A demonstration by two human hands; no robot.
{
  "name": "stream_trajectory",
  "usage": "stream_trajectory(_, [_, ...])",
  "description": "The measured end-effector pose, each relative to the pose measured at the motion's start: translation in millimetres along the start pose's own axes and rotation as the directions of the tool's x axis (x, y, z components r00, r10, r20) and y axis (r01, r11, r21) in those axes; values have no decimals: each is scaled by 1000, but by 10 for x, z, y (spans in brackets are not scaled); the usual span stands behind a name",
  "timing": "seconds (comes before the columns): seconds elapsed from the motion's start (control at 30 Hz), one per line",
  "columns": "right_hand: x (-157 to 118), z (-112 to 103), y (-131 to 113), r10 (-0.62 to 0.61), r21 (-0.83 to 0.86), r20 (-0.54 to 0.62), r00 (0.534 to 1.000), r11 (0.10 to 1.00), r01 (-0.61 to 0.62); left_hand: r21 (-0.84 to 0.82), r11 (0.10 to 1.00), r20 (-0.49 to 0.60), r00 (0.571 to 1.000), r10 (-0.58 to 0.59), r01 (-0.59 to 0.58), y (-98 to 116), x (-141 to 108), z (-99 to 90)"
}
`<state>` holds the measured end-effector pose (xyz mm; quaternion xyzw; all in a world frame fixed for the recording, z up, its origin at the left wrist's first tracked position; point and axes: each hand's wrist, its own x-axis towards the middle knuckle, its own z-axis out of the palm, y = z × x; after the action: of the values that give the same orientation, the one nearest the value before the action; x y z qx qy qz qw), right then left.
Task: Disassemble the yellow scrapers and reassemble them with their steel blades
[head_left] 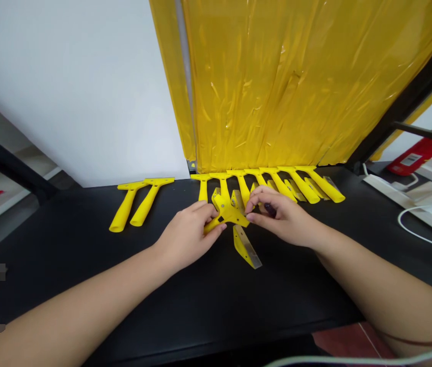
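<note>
Centrally, a bright yellow moulded plastic scraper handle (226, 213) with a T-shaped head was held between both hands over a matte black tabletop (86, 290). The left hand (187, 237) was closed around the handle's neck, its fingers curled over the top and the shaft projecting toward the lower left. The right hand (282, 219) was partly closed, pinching the right end of the head between thumb and fingers. A small dark object showed at those fingers, too hidden to identify. Just below the hands lay a loose yellow wedge-shaped blade holder with a silver metal edge (244, 247). Two similar yellow pieces (237, 201) stood just behind the held handle. Beyond them, a row of yellow T-headed scraper handles (279, 186) lay side by side against a panel covered in yellow plastic sheeting (277, 86). Two further yellow T-headed handles (143, 201) lay apart to the left of that row. At far right, a white power strip (407, 191) and a white cable (418, 233) rested on the table's edge region.
</note>
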<state>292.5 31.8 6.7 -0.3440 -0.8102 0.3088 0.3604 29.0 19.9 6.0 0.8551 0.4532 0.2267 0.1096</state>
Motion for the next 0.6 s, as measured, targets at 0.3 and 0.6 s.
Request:
stream_trajectory(0.3, [-60, 212, -1, 240, -49, 353, 904, 970, -238, 50, 994, -64, 993, -98, 101, -116, 72, -43])
stream_trajectory(0.6, [-15, 101, -6, 247, 29, 39, 968, 968, -248, 11, 999, -17, 998, -53, 53, -104, 66, -37])
